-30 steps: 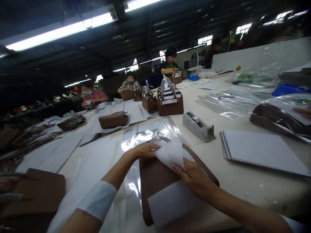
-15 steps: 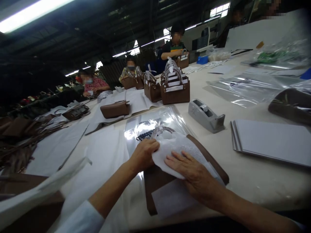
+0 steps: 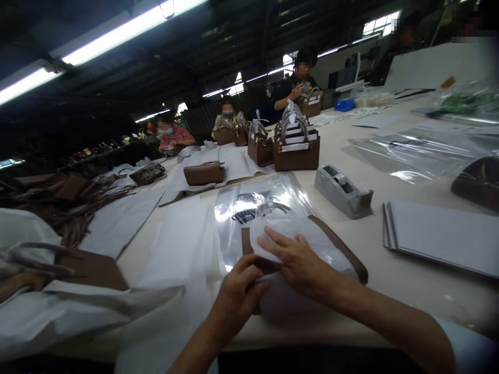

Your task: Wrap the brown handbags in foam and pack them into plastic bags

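A brown handbag (image 3: pixel 338 245) lies flat on the table in front of me, its plastic-wrapped handles (image 3: pixel 273 208) pointing away. A thin white wrapping sheet (image 3: pixel 290 226) covers most of its face. My right hand (image 3: pixel 304 262) rests open on that sheet, fingers spread. At the bag's near left edge, my left hand (image 3: pixel 239 291) pinches the lower white sheet (image 3: pixel 278 298) between thumb and fingers; the exact grip is partly hidden. Beneath the handles lies a clear plastic bag (image 3: pixel 230 200) with dark printing.
A grey tape dispenser (image 3: pixel 343 192) stands beyond the handbag, left of a stack of white boards (image 3: pixel 440 234). Several upright brown handbags (image 3: pixel 297 155) stand farther back. At left, another person's hand (image 3: pixel 29 284) is beside a brown bag (image 3: pixel 91 270) and white sheeting.
My left hand has moved from the sheet's upper left corner down to the bag's near edge. The right hand stays on the sheet. A co-worker's hand and bag have appeared at left.
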### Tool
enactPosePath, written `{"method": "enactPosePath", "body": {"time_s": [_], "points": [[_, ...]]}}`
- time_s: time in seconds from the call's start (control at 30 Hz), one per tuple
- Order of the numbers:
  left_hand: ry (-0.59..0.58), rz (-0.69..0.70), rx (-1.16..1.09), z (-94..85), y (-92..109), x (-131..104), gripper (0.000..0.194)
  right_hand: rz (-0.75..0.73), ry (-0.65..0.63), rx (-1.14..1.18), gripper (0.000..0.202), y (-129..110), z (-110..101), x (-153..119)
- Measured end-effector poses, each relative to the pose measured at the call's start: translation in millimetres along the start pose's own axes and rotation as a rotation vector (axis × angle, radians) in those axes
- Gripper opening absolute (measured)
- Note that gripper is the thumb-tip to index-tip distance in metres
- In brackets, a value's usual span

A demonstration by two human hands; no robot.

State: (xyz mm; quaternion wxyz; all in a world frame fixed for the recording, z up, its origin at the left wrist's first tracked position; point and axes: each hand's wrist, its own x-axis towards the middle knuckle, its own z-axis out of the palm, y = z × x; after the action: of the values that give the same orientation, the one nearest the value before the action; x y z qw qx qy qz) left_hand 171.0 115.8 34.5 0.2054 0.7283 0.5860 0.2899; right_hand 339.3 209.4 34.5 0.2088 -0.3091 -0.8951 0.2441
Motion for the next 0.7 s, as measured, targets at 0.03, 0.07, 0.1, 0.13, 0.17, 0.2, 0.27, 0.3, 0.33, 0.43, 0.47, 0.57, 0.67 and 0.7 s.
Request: {"method": "enactPosePath", "body": {"time_s": [0.03,0.07,0.1,0.13,0.17,0.2,0.27,0.3,0.33,0.43,0.47,0.57,0.67,0.7], "points": [[0.032,-0.027,-0.013,1.7,0,6,0.008,-0.048,0.01,-0.001,0.054,3,5,-3],[0.061,-0.065,-0.023,3.6,-1,11,0.007,-0.101,0.033,0.008,0.053,7,9,-7],[0.082,-0.11,-0.042,5.8,-3,14,0.007,-0.16,0.064,0.023,0.051,11,13,-10],[0.096,-0.154,-0.072,8.3,-6,17,0.008,-0.229,0.094,0.041,0.048,15,16,-13],[0.107,-0.193,-0.112,10.9,-9,18,0.008,-0.304,0.112,0.05,0.047,18,18,-15],[0.122,-0.224,-0.154,13.5,-12,18,0.008,-0.376,0.117,0.046,0.046,20,19,-17],[0.166,-0.268,-0.221,17.5,-17,18,0.005,-0.488,0.092,-0.018,0.047,22,21,-18],[0.189,-0.283,-0.245,18.6,-19,18,0.006,-0.53,0.077,-0.072,0.047,22,22,-18],[0.208,-0.296,-0.269,19.1,-20,18,0.008,-0.569,0.07,-0.128,0.046,22,23,-18],[0.214,-0.301,-0.358,18.1,-23,21,0.014,-0.657,0.084,-0.248,0.043,21,27,-18],[0.21,-0.302,-0.382,17.7,-23,22,0.015,-0.676,0.085,-0.27,0.042,21,28,-18],[0.2,-0.323,-0.415,18.0,-26,24,0.016,-0.707,0.056,-0.307,0.041,22,29,-19],[0.186,-0.346,-0.427,20.1,-30,23,0.009,-0.691,-0.006,-0.314,0.045,20,28,-22],[0.178,-0.353,-0.43,20.6,-32,21,0.005,-0.664,-0.036,-0.32,0.046,20,27,-23]]}}
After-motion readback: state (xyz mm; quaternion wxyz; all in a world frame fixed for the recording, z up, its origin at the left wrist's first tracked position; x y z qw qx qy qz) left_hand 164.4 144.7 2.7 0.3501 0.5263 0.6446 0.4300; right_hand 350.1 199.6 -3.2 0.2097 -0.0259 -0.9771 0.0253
